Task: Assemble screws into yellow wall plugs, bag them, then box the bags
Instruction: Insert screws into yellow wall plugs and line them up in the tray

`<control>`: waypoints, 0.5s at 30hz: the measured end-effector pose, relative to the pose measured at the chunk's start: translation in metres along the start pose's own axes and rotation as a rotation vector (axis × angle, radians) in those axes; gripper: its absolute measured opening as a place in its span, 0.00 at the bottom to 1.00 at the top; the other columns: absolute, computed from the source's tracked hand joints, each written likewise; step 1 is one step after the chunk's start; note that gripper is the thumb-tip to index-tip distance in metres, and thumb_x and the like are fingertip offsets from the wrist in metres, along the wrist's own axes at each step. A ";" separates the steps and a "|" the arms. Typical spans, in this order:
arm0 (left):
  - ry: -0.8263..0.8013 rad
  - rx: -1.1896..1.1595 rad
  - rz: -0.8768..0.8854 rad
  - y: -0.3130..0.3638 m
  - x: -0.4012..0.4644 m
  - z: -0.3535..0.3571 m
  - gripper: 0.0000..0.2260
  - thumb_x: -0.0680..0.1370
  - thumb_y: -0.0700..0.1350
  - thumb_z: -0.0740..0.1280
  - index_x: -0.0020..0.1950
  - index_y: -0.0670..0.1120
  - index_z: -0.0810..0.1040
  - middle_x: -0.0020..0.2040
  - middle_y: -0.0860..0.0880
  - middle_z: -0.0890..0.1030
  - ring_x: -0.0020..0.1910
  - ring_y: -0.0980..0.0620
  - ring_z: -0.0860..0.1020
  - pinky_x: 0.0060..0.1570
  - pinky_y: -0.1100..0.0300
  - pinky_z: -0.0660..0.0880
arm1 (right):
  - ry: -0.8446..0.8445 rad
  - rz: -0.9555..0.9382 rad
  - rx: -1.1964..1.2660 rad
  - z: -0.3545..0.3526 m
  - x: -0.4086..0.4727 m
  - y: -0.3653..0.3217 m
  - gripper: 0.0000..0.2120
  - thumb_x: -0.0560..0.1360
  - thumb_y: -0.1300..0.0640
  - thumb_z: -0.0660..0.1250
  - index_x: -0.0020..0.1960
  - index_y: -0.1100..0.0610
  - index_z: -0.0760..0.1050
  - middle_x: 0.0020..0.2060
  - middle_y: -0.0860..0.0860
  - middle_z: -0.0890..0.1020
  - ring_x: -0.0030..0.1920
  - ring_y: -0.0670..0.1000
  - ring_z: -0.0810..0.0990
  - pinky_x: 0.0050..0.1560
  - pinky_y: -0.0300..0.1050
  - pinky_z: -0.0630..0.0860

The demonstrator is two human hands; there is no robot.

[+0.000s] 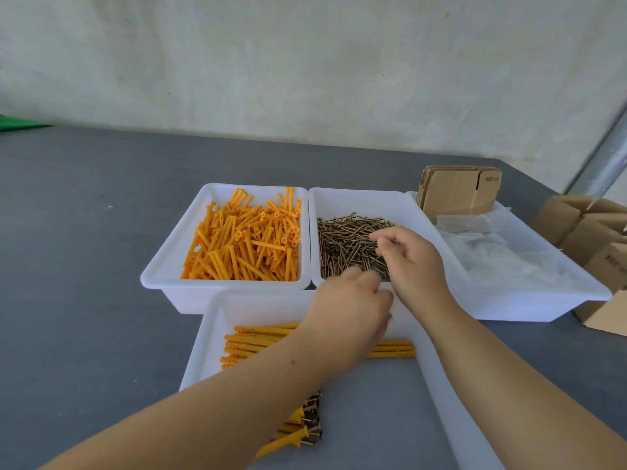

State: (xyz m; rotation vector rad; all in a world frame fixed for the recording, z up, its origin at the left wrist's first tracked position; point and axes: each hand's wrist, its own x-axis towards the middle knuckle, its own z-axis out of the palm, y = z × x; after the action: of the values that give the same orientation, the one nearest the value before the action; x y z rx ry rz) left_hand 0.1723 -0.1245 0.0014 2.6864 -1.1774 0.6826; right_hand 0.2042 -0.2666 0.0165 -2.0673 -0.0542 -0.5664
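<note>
Both hands are reaching into the screws (349,245) tray: right hand (412,257) curling loosely over the pile, its grasp unclear; left hand (349,301) hiding its fingers, probably gathering screws for the plugs (247,244) alongside.

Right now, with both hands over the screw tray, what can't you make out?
Head view only:
- Left hand: seen from the back and motion-blurred, so any grip is hidden.
- Right hand: fingers curl down into the screws; whether they hold one is unclear.
- Plugs in the near tray: partly covered by the left forearm.
- Box: cut off by the right edge.
</note>
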 end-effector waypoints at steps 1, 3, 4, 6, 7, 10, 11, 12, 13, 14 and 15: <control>0.104 -0.013 -0.049 -0.008 0.002 -0.003 0.07 0.75 0.47 0.69 0.41 0.44 0.78 0.40 0.47 0.76 0.41 0.46 0.75 0.33 0.56 0.69 | 0.003 -0.012 -0.044 0.000 0.001 0.001 0.10 0.81 0.59 0.63 0.54 0.50 0.82 0.49 0.44 0.83 0.48 0.42 0.79 0.47 0.35 0.71; 0.176 -0.013 -0.218 -0.028 0.006 -0.011 0.08 0.78 0.47 0.65 0.44 0.44 0.79 0.44 0.46 0.77 0.45 0.44 0.75 0.38 0.54 0.73 | -0.022 -0.020 -0.155 0.000 0.003 0.005 0.10 0.80 0.59 0.63 0.55 0.51 0.81 0.49 0.45 0.82 0.48 0.44 0.78 0.47 0.37 0.70; 0.156 0.004 -0.328 -0.040 0.006 -0.016 0.10 0.80 0.47 0.62 0.47 0.44 0.80 0.47 0.46 0.77 0.47 0.44 0.75 0.41 0.51 0.74 | -0.063 -0.010 -0.219 0.000 0.004 0.008 0.10 0.81 0.58 0.63 0.56 0.50 0.81 0.50 0.45 0.81 0.50 0.45 0.78 0.47 0.38 0.70; 0.091 0.052 -0.547 -0.063 0.002 -0.021 0.12 0.82 0.49 0.59 0.51 0.45 0.80 0.51 0.47 0.77 0.51 0.44 0.73 0.47 0.49 0.76 | -0.220 0.038 -0.390 0.001 0.007 0.013 0.11 0.81 0.55 0.62 0.59 0.49 0.80 0.54 0.45 0.80 0.55 0.48 0.78 0.52 0.44 0.73; 0.044 0.065 -0.646 -0.074 -0.002 -0.022 0.12 0.82 0.49 0.58 0.52 0.45 0.79 0.52 0.47 0.76 0.52 0.44 0.73 0.48 0.48 0.76 | -0.324 0.066 -0.496 0.003 0.008 0.014 0.12 0.82 0.54 0.60 0.61 0.48 0.79 0.57 0.46 0.80 0.57 0.49 0.77 0.55 0.46 0.74; -0.247 0.001 -0.835 -0.093 -0.012 -0.018 0.15 0.84 0.52 0.54 0.48 0.45 0.75 0.52 0.47 0.75 0.51 0.45 0.75 0.51 0.47 0.77 | -0.589 0.165 -0.659 0.007 0.018 0.006 0.18 0.84 0.52 0.55 0.71 0.47 0.72 0.69 0.47 0.76 0.66 0.52 0.74 0.65 0.50 0.72; -0.336 -0.043 -0.857 -0.096 -0.013 -0.014 0.17 0.84 0.52 0.52 0.44 0.46 0.74 0.48 0.48 0.76 0.47 0.46 0.76 0.49 0.49 0.77 | -0.660 0.195 -0.662 0.008 0.023 0.002 0.19 0.84 0.53 0.54 0.74 0.47 0.70 0.72 0.47 0.73 0.70 0.53 0.71 0.68 0.49 0.68; -0.392 -0.069 -0.859 -0.098 -0.013 -0.013 0.19 0.85 0.53 0.51 0.42 0.47 0.73 0.45 0.49 0.77 0.44 0.47 0.76 0.47 0.52 0.76 | -0.734 0.215 -0.671 0.010 0.028 -0.003 0.21 0.84 0.55 0.53 0.75 0.49 0.68 0.74 0.48 0.70 0.73 0.52 0.67 0.71 0.48 0.64; -0.428 -0.070 -0.840 -0.098 -0.013 -0.012 0.19 0.85 0.53 0.50 0.42 0.47 0.73 0.43 0.49 0.77 0.44 0.47 0.76 0.45 0.53 0.74 | -0.812 0.225 -0.696 0.011 0.032 -0.008 0.22 0.84 0.57 0.53 0.77 0.51 0.66 0.76 0.49 0.67 0.76 0.52 0.64 0.73 0.47 0.61; -0.458 -0.058 -0.808 -0.099 -0.011 -0.012 0.18 0.85 0.52 0.50 0.44 0.47 0.74 0.43 0.49 0.77 0.45 0.47 0.77 0.45 0.52 0.75 | -0.889 0.227 -0.733 0.012 0.036 -0.013 0.22 0.84 0.58 0.52 0.77 0.52 0.65 0.77 0.49 0.65 0.77 0.52 0.62 0.74 0.46 0.58; -0.486 -0.047 -0.780 -0.099 -0.010 -0.012 0.18 0.85 0.52 0.50 0.46 0.46 0.74 0.45 0.48 0.78 0.47 0.45 0.78 0.47 0.51 0.76 | -0.969 0.220 -0.776 0.012 0.040 -0.017 0.23 0.84 0.59 0.51 0.78 0.52 0.64 0.77 0.49 0.65 0.77 0.52 0.62 0.74 0.46 0.57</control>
State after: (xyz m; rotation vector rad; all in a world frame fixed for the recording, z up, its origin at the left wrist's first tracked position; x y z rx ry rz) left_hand 0.2335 -0.0467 0.0137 2.9931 -0.1053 -0.1180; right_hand 0.2396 -0.2551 0.0415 -2.8641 -0.1881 0.7050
